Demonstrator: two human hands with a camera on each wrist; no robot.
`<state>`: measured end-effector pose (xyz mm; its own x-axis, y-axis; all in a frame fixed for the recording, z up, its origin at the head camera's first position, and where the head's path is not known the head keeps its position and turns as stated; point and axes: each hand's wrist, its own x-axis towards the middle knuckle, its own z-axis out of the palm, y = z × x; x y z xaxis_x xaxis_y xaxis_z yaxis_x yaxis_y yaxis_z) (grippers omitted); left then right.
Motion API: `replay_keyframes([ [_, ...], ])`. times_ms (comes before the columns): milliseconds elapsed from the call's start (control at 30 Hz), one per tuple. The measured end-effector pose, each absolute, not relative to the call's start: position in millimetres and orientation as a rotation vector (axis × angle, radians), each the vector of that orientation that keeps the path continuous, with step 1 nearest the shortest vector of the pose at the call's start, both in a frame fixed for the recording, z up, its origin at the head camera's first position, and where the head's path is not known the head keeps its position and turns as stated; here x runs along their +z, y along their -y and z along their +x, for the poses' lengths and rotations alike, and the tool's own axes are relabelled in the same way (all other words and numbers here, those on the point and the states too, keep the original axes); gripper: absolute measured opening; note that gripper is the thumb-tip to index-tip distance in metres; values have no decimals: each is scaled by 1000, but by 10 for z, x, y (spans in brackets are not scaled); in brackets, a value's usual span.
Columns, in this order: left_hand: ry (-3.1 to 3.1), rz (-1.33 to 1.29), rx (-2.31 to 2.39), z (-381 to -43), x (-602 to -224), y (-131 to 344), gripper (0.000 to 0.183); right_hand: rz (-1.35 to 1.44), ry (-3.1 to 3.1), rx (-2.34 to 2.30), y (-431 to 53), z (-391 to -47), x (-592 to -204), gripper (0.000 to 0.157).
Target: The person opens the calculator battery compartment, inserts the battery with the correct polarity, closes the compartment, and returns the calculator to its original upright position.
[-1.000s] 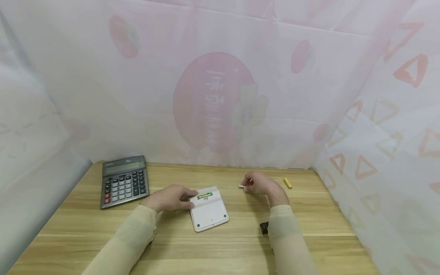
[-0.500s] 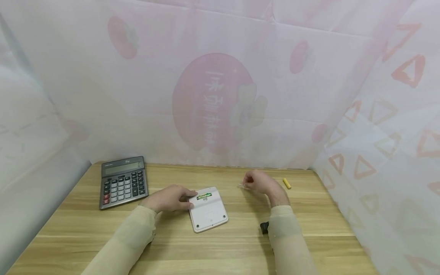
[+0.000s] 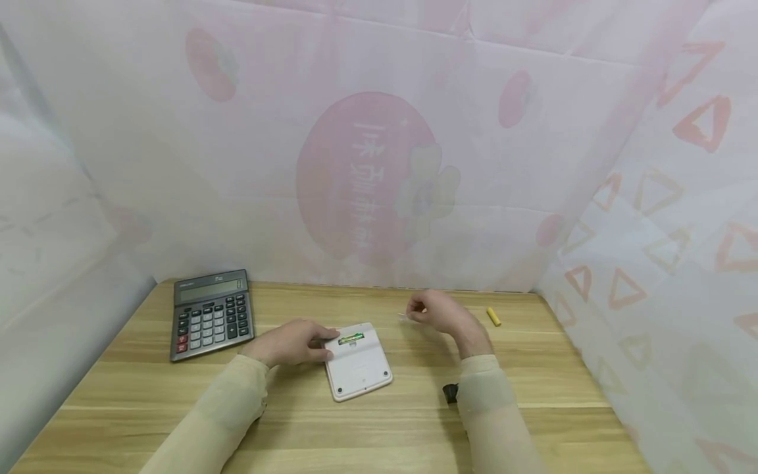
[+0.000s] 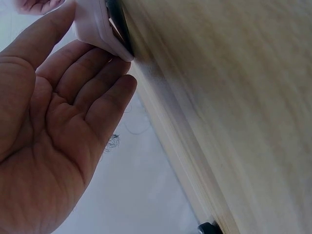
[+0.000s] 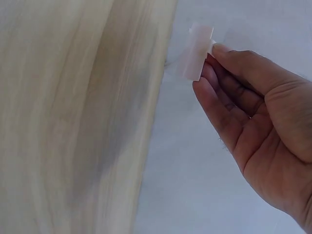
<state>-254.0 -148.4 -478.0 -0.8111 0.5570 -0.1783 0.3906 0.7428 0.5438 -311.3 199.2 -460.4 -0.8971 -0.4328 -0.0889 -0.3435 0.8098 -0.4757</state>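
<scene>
My left hand (image 3: 290,342) grips the left edge of a flat white electronic device (image 3: 361,372), which lies back side up, with the thumb on top. Its battery slot is uncovered, and a green battery (image 3: 351,338) sits inside. In the left wrist view, the thumb and fingers hold the pale casing (image 4: 92,22) from both sides. Held up to the right of the device, a small white battery cover (image 5: 199,51) is pinched between thumb and fingers of my right hand (image 3: 441,313). It stays above the table.
A grey calculator (image 3: 213,316) lies at the back left. A yellow battery (image 3: 494,316) lies to the right of the right hand. Under the right wrist shows a black strap-like piece (image 3: 450,394). Printed cloth walls (image 3: 503,250) border the wooden table (image 3: 379,434).
My right hand has moved slightly left toward the device, turning the battery cover. The left hand and the white device stay where they were.
</scene>
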Motion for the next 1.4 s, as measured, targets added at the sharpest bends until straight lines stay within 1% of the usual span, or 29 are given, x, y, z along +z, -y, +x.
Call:
replay_keyframes([
  [500,-2625,746,679,-2554,-4827,1487,50,-800,-2792,-643,-1654,-3026,-4563,12],
  [733,-2625,752,670,-2559,-4821,1491,50,-882,-2815,-598,-1509,-2981,-4545,10],
  [900,-2626,753,681,-2557,-4808,1489,50,-922,-2838,-552,-1404,-2941,-4536,11],
  [1133,-2632,765,683,-2552,-4794,1493,50,-958,-2848,-507,-1239,-2874,-4497,6],
  [1400,-2633,782,696,-2561,-4804,1495,50,-979,-2856,-466,-1096,-2816,-4524,8],
])
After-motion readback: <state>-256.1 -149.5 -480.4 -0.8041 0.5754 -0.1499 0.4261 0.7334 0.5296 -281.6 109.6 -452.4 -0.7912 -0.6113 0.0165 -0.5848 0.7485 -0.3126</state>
